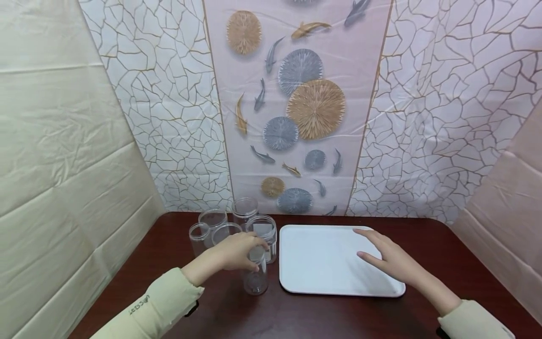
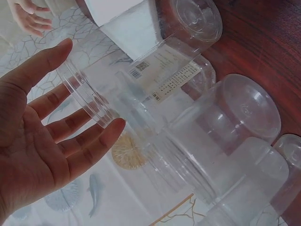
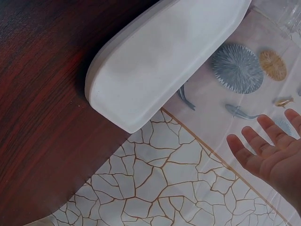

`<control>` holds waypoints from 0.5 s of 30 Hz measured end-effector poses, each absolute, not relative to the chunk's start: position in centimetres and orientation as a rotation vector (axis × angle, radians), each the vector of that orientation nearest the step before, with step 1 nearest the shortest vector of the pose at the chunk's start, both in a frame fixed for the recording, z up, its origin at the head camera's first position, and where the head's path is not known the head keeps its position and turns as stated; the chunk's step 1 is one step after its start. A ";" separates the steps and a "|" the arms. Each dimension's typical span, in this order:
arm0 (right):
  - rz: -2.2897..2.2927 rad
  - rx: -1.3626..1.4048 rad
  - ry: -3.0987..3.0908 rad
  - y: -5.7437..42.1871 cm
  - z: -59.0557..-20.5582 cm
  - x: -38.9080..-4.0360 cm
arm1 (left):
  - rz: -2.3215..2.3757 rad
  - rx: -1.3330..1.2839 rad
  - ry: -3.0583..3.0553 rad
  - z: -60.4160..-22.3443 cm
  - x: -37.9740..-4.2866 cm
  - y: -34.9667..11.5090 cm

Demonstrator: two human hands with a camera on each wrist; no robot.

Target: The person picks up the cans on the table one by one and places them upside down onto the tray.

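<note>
In the head view my left hand (image 1: 238,250) is around the top of a narrow clear plastic jar (image 1: 255,282), which stands upright on the table. The left wrist view shows the thumb and fingers of the left hand (image 2: 44,141) curled at the jar's rim (image 2: 87,96). A wider clear jar (image 1: 271,242) with a label stands just behind it. My right hand (image 1: 391,259) hovers over the right part of a white tray (image 1: 326,259), fingers spread and holding nothing. The right wrist view shows this right hand (image 3: 275,153) with its fingers extended.
Several other clear jars cluster behind my left hand, among them a tall one (image 1: 244,209) and a slim one (image 1: 199,235). The dark red-brown table (image 1: 338,318) meets a patterned cloth backdrop (image 1: 296,117). Pale padded panels flank both sides.
</note>
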State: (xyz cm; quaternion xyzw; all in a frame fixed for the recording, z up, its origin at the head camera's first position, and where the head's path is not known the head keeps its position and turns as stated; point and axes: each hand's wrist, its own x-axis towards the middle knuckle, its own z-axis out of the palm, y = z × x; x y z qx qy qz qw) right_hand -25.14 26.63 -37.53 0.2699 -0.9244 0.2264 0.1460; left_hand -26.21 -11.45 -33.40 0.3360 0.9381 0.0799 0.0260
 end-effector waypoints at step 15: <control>0.639 0.787 -2.661 26.1 -37.3 -24.7 | 0.233 1.046 2.922 -31.6 -25.8 -10.7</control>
